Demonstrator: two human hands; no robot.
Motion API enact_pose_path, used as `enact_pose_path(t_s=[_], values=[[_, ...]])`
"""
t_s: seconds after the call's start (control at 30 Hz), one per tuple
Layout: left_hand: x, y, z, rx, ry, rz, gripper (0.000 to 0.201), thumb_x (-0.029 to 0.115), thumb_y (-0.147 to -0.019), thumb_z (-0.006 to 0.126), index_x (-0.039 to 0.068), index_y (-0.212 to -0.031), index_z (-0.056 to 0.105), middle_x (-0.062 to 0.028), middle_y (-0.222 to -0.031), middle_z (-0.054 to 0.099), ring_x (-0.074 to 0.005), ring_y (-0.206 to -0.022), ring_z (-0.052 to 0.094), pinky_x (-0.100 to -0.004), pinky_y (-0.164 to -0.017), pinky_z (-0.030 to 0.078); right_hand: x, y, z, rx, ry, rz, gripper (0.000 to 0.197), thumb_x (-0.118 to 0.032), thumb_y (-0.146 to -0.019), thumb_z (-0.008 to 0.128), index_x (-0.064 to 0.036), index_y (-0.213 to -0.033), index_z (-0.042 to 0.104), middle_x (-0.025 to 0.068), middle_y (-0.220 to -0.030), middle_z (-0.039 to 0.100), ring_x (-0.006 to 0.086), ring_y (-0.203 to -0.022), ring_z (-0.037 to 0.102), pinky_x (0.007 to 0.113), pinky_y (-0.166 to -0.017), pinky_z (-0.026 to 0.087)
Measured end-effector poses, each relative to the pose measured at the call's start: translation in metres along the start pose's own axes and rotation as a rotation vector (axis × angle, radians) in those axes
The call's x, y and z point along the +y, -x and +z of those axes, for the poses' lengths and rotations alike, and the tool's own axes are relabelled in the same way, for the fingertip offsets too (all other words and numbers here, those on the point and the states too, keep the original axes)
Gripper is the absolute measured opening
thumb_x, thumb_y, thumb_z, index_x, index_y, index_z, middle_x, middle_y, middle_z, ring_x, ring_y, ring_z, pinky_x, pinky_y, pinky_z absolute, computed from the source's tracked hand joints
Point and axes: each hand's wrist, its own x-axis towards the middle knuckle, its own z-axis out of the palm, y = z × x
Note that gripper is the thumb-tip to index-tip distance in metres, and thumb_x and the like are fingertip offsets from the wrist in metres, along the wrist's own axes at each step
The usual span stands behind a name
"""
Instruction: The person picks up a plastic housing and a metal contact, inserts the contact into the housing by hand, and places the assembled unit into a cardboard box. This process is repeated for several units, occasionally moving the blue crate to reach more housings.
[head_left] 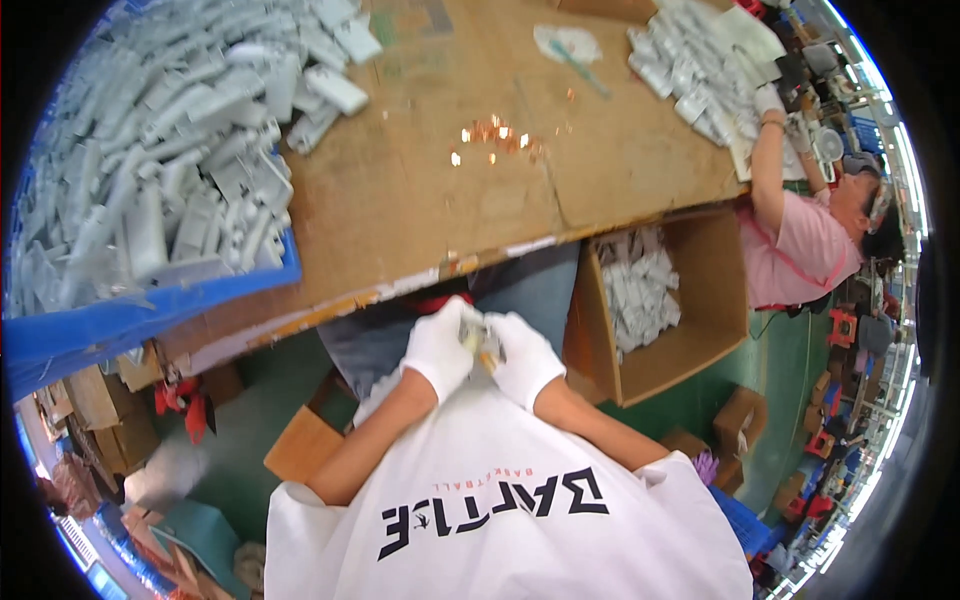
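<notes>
Both of my hands wear white gloves and meet close in front of my chest, just off the table's near edge. My left hand (440, 347) and my right hand (523, 352) are closed around a small greyish piece (478, 340) with a yellowish spot near its lower end. The fingers cover most of it, so its exact kind cannot be made out. On the table (400, 200) beyond my hands lies a scatter of small shiny copper-coloured pieces (500, 135).
A blue crate (150, 310) heaped with grey plastic casings (150, 190) fills the left side. Right of my lap, a cardboard box (690, 360) holds wrapped grey pieces (640, 295). At the far right, a person in pink (800, 245) works beside another grey pile (690, 75).
</notes>
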Motion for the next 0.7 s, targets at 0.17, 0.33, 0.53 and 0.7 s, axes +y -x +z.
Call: enact_pose_path(t_s=[0.17,0.33,0.53,0.7], values=[[0.01,0.002,-0.011,-0.166,0.052,-0.141,0.039,0.001,-0.084,0.067,0.006,-0.121,0.058,-0.0156,-0.104,0.07,-0.0242,-0.092,0.071,-0.033,-0.081,0.055,0.004,0.0,-0.009,0.06,-0.107,0.049,0.058,-0.001,-0.082,0.068,-0.0064,-0.136,0.047,0.0185,-0.114,0.058,0.0381,-0.103,0.058,0.038,-0.088,0.049],[0.012,0.006,-0.011,-0.238,0.17,-0.207,0.043,0.001,-0.083,0.068,0.004,-0.124,0.057,-0.0154,-0.107,0.069,-0.0236,-0.094,0.07,-0.0323,-0.083,0.054,0.007,0.007,-0.011,0.08,0.055,-0.017,0.054,-0.005,-0.082,0.07,-0.0152,-0.132,0.051,0.0117,-0.129,0.051,0.0299,-0.103,0.061,0.037,-0.084,0.053],[0.016,0.003,-0.008,-0.25,0.164,-0.229,0.042,0.002,-0.082,0.07,0.004,-0.123,0.058,-0.0152,-0.106,0.069,-0.0234,-0.096,0.069,-0.0315,-0.084,0.054,0.02,0.011,-0.011,0.047,0.182,-0.103,0.036,-0.008,-0.083,0.069,-0.0205,-0.117,0.065,0.011,-0.137,0.048,0.0248,-0.093,0.067,0.034,-0.078,0.056],[0.003,-0.004,0.004,-0.163,0.238,-0.109,0.033,0.006,-0.081,0.07,0.005,-0.114,0.062,-0.0169,-0.102,0.07,-0.0268,-0.094,0.07,-0.0344,-0.082,0.055,0.033,0.009,-0.004,0.063,0.235,-0.13,0.044,-0.007,-0.085,0.066,-0.0216,-0.126,0.062,0.0156,-0.138,0.049,0.0227,-0.093,0.067,0.031,-0.079,0.057]])
